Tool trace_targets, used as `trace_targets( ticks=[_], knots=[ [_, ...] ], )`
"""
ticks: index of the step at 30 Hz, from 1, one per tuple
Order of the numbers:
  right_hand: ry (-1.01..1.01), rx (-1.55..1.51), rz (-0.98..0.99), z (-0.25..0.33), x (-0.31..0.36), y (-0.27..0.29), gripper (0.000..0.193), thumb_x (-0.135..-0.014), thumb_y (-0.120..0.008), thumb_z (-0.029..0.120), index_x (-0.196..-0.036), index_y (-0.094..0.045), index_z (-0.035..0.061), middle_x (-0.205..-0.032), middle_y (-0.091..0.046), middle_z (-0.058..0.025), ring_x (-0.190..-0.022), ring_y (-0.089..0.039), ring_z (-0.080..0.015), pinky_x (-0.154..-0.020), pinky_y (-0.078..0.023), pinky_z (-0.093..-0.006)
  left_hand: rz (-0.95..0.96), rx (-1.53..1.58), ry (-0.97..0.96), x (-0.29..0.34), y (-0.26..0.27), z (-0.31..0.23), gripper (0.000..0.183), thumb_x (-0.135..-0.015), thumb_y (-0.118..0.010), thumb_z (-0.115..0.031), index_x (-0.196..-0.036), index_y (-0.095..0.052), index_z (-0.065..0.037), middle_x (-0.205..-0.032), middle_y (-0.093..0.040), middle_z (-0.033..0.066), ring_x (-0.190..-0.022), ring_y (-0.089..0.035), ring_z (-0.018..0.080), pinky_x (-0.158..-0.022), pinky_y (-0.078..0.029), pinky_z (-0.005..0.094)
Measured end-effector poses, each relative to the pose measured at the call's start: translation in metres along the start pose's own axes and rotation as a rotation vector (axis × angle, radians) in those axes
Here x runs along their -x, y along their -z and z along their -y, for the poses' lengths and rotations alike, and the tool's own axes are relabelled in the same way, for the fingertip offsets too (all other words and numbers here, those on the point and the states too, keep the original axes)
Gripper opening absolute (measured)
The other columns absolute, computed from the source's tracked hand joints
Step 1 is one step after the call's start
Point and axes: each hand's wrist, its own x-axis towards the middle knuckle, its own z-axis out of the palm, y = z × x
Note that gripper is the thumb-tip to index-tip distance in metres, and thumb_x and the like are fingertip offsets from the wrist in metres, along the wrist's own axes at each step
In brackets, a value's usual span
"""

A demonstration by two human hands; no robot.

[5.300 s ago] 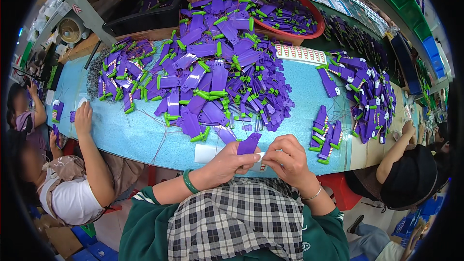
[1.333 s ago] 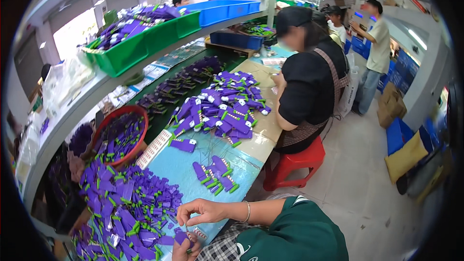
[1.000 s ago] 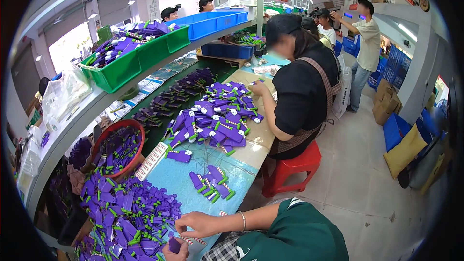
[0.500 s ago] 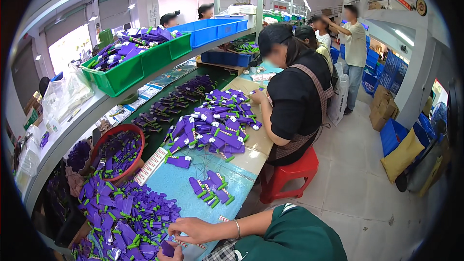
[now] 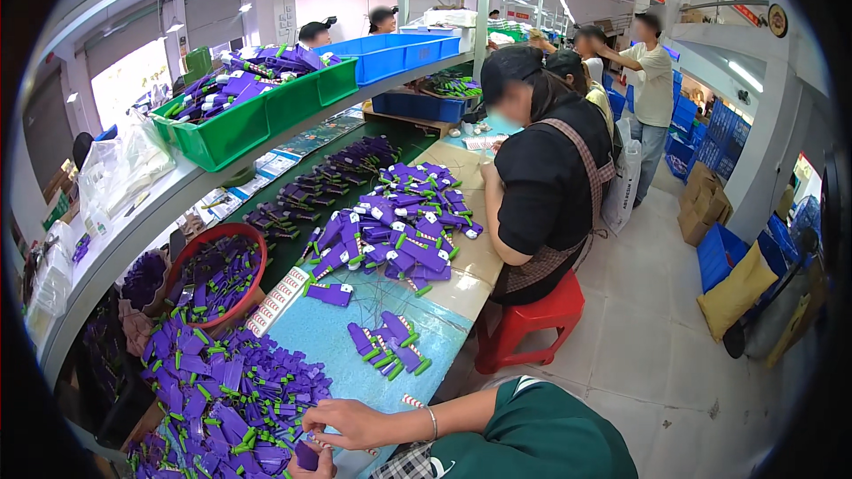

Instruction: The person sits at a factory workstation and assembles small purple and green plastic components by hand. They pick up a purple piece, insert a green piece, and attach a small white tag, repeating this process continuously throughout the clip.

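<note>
At the lower edge, my left hand [image 5: 312, 468] grips a flat purple plastic piece [image 5: 306, 455] between thumb and fingers. My right hand [image 5: 353, 422], with a bracelet at its wrist, is just above it, its fingertips pinched together by the piece. Whatever is in that pinch is too small to make out. Beside both hands, to the left, spreads a big heap of purple pieces with green ends [image 5: 226, 390]. Farther up the blue table mat [image 5: 328, 324] lies a small group of purple-and-green pieces with striped stickers [image 5: 390, 346].
A sheet of striped stickers [image 5: 278, 302] lies by a red basin [image 5: 257, 279] of purple parts. Beyond is a pile of stickered pieces [image 5: 399, 222]. A co-worker [image 5: 550, 177] sits on a red stool [image 5: 537, 324]. Green [image 5: 257, 120] and blue [image 5: 399, 53] bins stand on the shelf.
My right hand's fingertips have closed in slightly toward the purple piece in my left hand. The co-worker's hand has drawn up toward their body.
</note>
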Motion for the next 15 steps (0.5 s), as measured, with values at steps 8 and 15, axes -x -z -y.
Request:
trace_targets(
  ticks=[8, 15],
  knots=[
    [0.040, 0.000, -0.001, 0.001, 0.006, 0.000, 0.022, -0.085, -0.062, 0.012, -0.105, -0.055, 0.0054, -0.098, -0.058, -0.0094, -0.093, -0.057, -0.0258, -0.077, -0.047, -0.0370, 0.010, 0.031, 0.048, 0.004, -0.005, -0.018, 0.008, -0.087, -0.064, -0.009, -0.084, -0.058, -0.004, -0.067, -0.050, -0.0034, -0.053, -0.041, 0.0054, -0.048, -0.031, 0.0212],
    [-0.087, -0.273, -0.110, -0.005, 0.005, -0.001, 0.028, -0.086, -0.062, 0.016, -0.111, -0.054, 0.0054, -0.113, -0.053, -0.0049, -0.100, -0.054, -0.0167, -0.077, -0.047, -0.0295, -0.112, 0.166, 0.067, 0.007, -0.004, -0.032, 0.017, -0.087, -0.059, -0.003, -0.075, -0.049, -0.008, -0.062, -0.041, -0.0048, -0.052, -0.035, 0.0043, -0.047, -0.027, 0.0216]
  ],
)
